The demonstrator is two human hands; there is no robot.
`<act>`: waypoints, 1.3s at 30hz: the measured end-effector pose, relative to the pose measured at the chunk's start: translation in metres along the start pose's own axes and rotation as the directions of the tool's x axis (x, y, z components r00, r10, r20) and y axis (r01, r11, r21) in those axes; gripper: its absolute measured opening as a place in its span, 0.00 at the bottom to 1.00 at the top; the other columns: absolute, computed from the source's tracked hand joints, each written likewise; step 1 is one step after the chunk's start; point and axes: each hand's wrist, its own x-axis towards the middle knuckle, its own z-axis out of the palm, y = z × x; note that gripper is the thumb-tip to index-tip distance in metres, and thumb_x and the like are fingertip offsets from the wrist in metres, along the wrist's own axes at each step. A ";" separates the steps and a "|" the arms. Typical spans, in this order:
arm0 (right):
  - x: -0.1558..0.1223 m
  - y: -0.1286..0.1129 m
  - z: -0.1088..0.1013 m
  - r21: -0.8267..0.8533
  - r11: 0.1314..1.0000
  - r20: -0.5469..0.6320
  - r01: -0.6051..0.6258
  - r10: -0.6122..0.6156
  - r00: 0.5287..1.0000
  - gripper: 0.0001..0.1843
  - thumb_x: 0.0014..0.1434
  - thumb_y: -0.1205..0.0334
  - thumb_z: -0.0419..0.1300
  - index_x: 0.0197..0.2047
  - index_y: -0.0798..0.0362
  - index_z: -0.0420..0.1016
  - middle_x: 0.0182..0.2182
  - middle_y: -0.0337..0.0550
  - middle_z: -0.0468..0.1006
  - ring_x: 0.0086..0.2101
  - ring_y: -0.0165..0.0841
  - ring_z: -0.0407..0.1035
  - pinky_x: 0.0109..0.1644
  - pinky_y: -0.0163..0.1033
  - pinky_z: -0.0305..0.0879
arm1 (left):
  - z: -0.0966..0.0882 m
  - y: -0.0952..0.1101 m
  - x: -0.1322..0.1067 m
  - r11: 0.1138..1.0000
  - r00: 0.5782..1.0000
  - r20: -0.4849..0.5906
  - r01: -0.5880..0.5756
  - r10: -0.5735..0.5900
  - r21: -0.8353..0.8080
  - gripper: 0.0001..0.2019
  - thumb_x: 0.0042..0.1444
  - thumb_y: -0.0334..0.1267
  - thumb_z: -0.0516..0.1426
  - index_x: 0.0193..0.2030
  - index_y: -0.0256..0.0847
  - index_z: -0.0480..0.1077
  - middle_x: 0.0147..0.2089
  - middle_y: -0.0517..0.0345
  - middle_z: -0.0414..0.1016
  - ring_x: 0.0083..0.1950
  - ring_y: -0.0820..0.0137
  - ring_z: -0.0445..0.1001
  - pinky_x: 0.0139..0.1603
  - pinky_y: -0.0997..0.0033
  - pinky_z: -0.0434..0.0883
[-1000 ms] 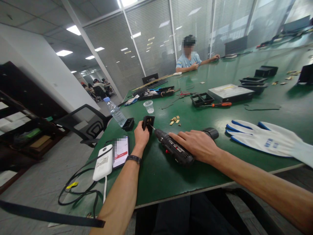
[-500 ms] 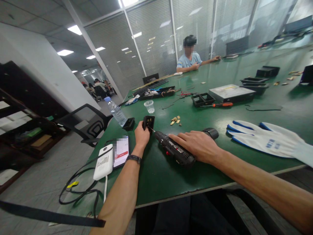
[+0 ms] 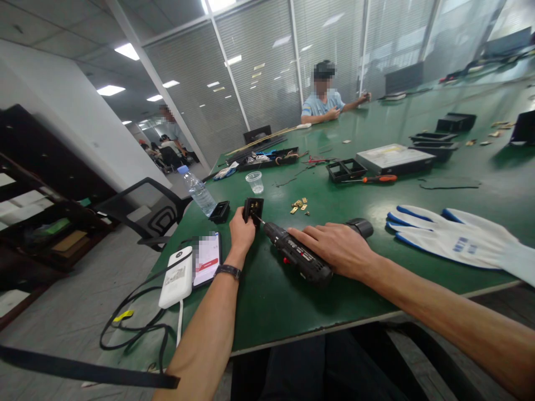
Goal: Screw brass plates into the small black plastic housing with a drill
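Note:
My left hand [image 3: 242, 231] is closed around a small black plastic box [image 3: 253, 208], its open side facing the drill; brass-coloured bits show inside it. A black cordless drill [image 3: 298, 253] lies on its side under my right hand [image 3: 334, 245], whose fingers wrap its grip. The drill's bit points left and reaches the box's lower edge; whether the tip touches a screw is too small to tell. Several small brass pieces [image 3: 299, 206] lie on the green table just beyond the drill. Another black box [image 3: 219, 212] sits left of my left hand.
A water bottle [image 3: 196, 191], a clear plastic cup [image 3: 254, 182], a phone [image 3: 206, 259] and a white power bank [image 3: 176, 278] stand or lie at left. On the right are a white glove [image 3: 455, 236], an orange-handled screwdriver [image 3: 379, 179] and black trays [image 3: 346, 170]. A person [image 3: 324, 100] sits across the table.
My hands, the drill and the box hold nearly the same position. In the background, a person has appeared behind the glass at left, and the seated person's outstretched hand is slightly higher.

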 end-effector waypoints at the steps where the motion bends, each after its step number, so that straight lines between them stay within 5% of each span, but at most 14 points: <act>1: 0.000 0.000 0.000 -0.003 1.000 -0.001 0.001 -0.001 1.000 0.35 0.61 0.67 0.57 0.69 0.52 0.49 0.44 0.44 0.75 0.38 0.37 0.73 0.37 0.42 0.60 | 0.000 -0.001 0.000 1.000 1.000 0.001 -0.002 0.002 -0.002 0.12 0.58 0.30 0.53 0.48 0.39 0.72 0.43 0.50 0.79 0.43 0.64 0.77 0.45 0.70 0.69; 39: -0.002 0.002 0.005 -0.003 1.000 -0.030 0.012 -0.012 0.999 0.36 0.61 0.66 0.59 0.69 0.52 0.49 0.43 0.43 0.75 0.38 0.37 0.72 0.38 0.41 0.58 | 0.003 -0.005 0.002 0.999 1.000 0.003 0.022 -0.022 -0.025 0.13 0.59 0.31 0.54 0.50 0.37 0.70 0.47 0.47 0.78 0.46 0.62 0.77 0.48 0.67 0.70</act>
